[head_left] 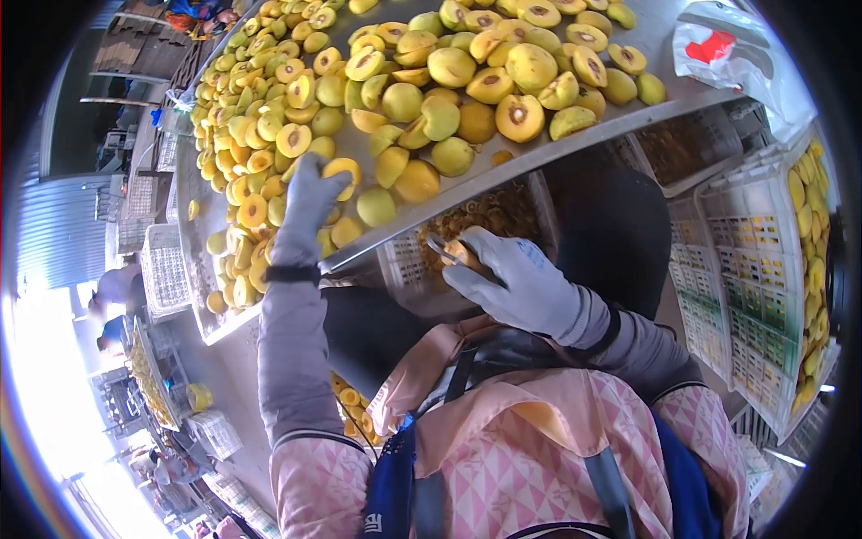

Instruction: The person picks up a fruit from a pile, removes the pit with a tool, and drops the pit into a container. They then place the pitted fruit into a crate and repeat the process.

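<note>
Halved yellow-green peaches (pixel 449 67), many with brown pits, are heaped on a metal table (pixel 575 144). My left hand (pixel 310 202), in a grey glove, reaches into the heap near the front edge. Its thumb and fingers close about a peach half (pixel 342 168). Over my lap, my right hand (pixel 521 278), also gloved, is wrapped round a small pitting tool (pixel 460 254). A curved metal end juts from the fingers, and a brownish-orange part shows beside them. The palm hides the rest of the tool.
Below the table edge, a crate (pixel 401 262) holds brown scraps. White crates (pixel 741 260) stand at my right, with yellow fruit behind their wall. A plastic bag (pixel 732 58) lies on the right table corner. Another crate (pixel 166 269) stands left; people work farther off.
</note>
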Demonstrator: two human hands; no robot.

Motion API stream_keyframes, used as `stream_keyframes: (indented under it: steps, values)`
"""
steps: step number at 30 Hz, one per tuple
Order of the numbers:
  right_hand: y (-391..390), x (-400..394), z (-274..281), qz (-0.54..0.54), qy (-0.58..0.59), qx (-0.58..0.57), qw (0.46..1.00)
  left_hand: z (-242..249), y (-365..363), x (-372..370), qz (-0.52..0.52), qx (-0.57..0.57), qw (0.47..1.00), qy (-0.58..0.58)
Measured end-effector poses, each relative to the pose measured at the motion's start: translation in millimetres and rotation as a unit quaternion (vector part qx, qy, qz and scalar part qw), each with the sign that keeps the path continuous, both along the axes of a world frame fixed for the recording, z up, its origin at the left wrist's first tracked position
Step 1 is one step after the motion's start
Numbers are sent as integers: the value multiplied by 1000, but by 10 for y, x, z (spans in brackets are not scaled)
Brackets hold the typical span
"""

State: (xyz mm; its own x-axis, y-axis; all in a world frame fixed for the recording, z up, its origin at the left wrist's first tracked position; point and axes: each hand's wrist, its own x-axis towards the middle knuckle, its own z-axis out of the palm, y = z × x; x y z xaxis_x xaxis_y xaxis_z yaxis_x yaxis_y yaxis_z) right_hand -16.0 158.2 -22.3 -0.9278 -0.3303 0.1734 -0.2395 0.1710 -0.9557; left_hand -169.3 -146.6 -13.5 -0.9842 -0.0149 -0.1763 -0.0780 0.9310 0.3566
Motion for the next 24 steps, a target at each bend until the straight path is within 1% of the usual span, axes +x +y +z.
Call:
stream_keyframes:
  steps: [1,2,3,4,5,7,9,10,11,12,13,14,15,16,17,18,19,22,23,24]
  values:
    - [-13,-24,8,-4,-7,-11,1000,124,107,150,22,101,995,-18]
    - [-40,-46,15,-15,-8,-35,999,248,214,298,48,199,978,-34]
    - [-69,-69,21,-26,-9,-58,998,374,406,528,65,333,940,-39]
    - [-89,-95,24,-36,-10,-79,996,428,573,737,84,460,883,-44]
    - [-96,-122,21,-49,-28,-60,997,412,700,910,63,495,866,-39]
    - [-138,-161,18,-69,-40,-103,992,358,922,1214,24,564,825,-28]
    - [-153,-170,15,-78,-41,-138,986,247,1095,1423,-21,533,846,22]
    - [-140,-160,-10,-86,-16,-114,990,261,1168,1499,37,617,786,-13]
    - [-138,-149,-49,-91,10,-92,992,289,1252,1574,101,694,712,-38]
    - [-139,-127,-63,-96,36,-70,992,302,1273,1628,90,619,780,-32]
    - [-133,-97,-51,-84,15,-54,995,310,1281,1677,79,537,839,-26]
    - [-119,-74,-13,-72,-5,-39,997,258,1241,1705,30,431,901,25]
    - [-106,-53,9,-60,-26,-24,998,205,1202,1732,-8,313,946,82]
    - [-93,-18,11,-44,4,-5,999,17,1090,1739,-83,167,966,180]
    - [-81,24,16,-27,36,15,999,-128,1001,1744,-155,15,949,272]
    - [-80,52,25,-9,68,33,997,-40,1092,1703,-53,280,935,211]
    - [-92,87,34,-14,71,3,997,135,1264,1656,55,521,842,131]
    - [-126,169,36,-16,76,-87,993,278,1401,1656,122,606,775,128]
    - [-132,153,-2,-23,107,-30,993,175,1379,1652,69,488,850,184]
    - [-145,156,-13,-32,113,-17,993,156,1390,1644,61,477,855,192]
